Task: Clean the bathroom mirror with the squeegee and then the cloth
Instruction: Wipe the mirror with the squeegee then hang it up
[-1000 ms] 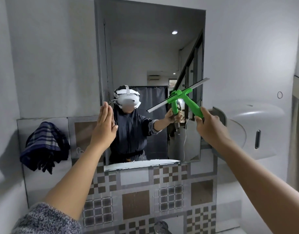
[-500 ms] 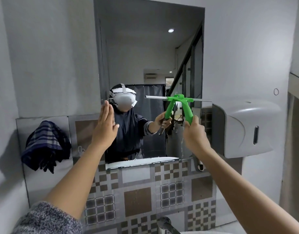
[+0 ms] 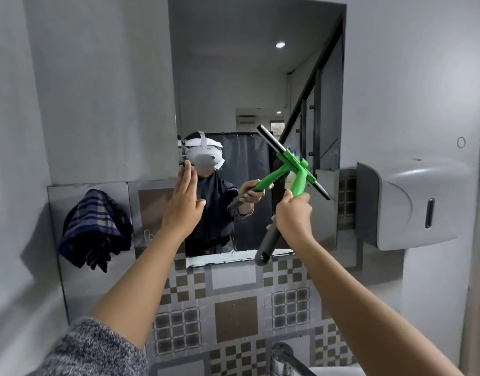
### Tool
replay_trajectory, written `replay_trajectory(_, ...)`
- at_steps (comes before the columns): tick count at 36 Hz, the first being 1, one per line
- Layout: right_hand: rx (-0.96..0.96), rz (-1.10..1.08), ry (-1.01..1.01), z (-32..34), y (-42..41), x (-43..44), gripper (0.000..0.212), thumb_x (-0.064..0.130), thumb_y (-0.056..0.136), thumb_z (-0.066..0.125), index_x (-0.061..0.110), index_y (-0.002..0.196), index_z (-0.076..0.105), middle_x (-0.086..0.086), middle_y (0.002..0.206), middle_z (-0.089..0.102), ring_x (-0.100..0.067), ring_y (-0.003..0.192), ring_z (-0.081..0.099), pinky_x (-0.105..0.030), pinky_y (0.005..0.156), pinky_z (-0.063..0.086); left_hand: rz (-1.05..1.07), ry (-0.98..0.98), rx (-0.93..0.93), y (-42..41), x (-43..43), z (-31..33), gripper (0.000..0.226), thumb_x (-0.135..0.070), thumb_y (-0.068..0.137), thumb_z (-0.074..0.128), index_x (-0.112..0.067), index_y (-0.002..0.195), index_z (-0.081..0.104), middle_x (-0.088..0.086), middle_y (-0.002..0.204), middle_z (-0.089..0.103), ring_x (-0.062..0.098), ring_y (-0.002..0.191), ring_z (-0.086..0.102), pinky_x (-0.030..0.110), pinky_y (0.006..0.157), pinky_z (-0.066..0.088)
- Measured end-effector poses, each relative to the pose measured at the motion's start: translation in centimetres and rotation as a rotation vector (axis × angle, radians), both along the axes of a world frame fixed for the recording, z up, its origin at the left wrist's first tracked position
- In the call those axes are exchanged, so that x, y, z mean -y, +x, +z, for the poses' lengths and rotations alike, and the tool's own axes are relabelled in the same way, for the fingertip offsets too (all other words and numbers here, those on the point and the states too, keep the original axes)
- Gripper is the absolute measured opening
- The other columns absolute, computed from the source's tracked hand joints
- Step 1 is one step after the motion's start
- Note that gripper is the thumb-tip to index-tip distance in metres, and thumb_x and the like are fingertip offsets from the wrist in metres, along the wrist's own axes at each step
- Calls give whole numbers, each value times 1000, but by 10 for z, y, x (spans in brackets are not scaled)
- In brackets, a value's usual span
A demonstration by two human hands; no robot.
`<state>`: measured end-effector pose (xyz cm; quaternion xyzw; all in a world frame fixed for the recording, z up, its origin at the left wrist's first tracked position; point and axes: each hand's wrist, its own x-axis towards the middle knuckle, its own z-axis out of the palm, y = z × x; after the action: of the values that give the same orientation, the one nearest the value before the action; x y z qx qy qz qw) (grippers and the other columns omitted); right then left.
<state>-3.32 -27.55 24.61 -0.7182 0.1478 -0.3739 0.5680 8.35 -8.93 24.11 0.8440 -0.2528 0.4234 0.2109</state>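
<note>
The tall mirror (image 3: 247, 85) hangs on the grey wall ahead. My right hand (image 3: 293, 215) is closed around the handle of a green squeegee (image 3: 301, 172), whose black blade tilts from upper left to lower right against the glass at the mirror's right side. The handle's dark grey end sticks out below my fist. My left hand (image 3: 183, 202) is flat with fingers straight, raised at the mirror's left edge. A dark blue checked cloth (image 3: 93, 226) hangs on the wall left of the mirror, below it.
A grey wall dispenser (image 3: 412, 204) juts out right of the mirror. Patterned brown and grey tiles (image 3: 233, 316) cover the wall below. A chrome tap (image 3: 287, 356) shows at the bottom edge. A person is reflected in the mirror.
The squeegee blade has rotated from level to slanting down to the right, and my right hand has dropped slightly. My left hand stays flat at the mirror's left edge.
</note>
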Motion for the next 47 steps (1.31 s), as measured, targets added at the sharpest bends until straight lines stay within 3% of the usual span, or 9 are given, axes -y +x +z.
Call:
replay_trajectory(6,69,10,122,10,4,-9,30,30,98,32,3,110,37,-23,108,58,-37,89,63,-50,78,54,-50,17,9,-1,12,-2,77,-14,92,48,-14,145,-8,-9,148,-26,10,140,-15,29,101,36)
replay_trajectory(10,96,-12,96,14,9,-10,33,29,99,32,0,114,37,-19,106,58,-27,81,57,-29,52,41,-94,29,26,-1,18,-5,72,-13,92,45,-11,146,-3,-4,153,-18,11,141,-13,27,105,26)
replay_trajectory(16,119,92,12,20,26,-82,31,26,100,31,-1,115,35,-8,89,47,-13,62,48,-19,45,33,22,31,118,18,-37,-21,71,-9,86,54,-3,145,13,8,156,3,19,143,1,27,105,30)
replay_trajectory(18,132,90,-5,23,28,-87,30,26,100,31,-1,113,36,-5,83,46,-9,59,45,-21,45,32,19,41,108,18,-34,-21,75,-11,86,58,-5,145,12,6,156,0,17,143,0,25,99,37)
replay_trajectory(21,132,79,-14,28,28,-94,30,28,100,32,0,111,36,-1,76,43,-19,70,51,-29,58,40,9,49,111,18,-31,-20,79,-14,86,60,-7,145,8,3,155,-5,14,141,-4,29,93,44)
replay_trajectory(27,141,103,-104,28,26,-100,29,30,100,32,3,110,35,-9,86,53,-28,80,59,-33,61,43,-17,61,110,19,-23,-21,76,-12,88,56,-4,145,7,6,155,-6,15,141,-7,24,107,21)
replay_trajectory(31,121,72,-243,31,25,-106,31,32,99,30,3,110,34,-2,72,48,-32,77,63,-37,58,48,-51,34,102,18,-19,-22,75,-10,89,54,-5,145,5,4,155,-8,12,141,-9,18,106,11)
replay_trajectory(34,107,65,-305,33,23,-110,32,30,99,31,2,113,34,-14,88,59,-34,81,63,-41,61,51,-82,17,90,21,-20,-22,77,-7,88,55,-5,145,3,3,156,-8,12,141,-9,18,107,9)
replay_trajectory(47,-10,5,-572,26,26,-99,45,30,98,32,2,133,24,-19,96,65,-36,85,65,-43,61,53,-99,1,107,18,-21,-25,76,-11,90,55,-8,146,3,-1,155,-12,12,142,-8,19,104,27)
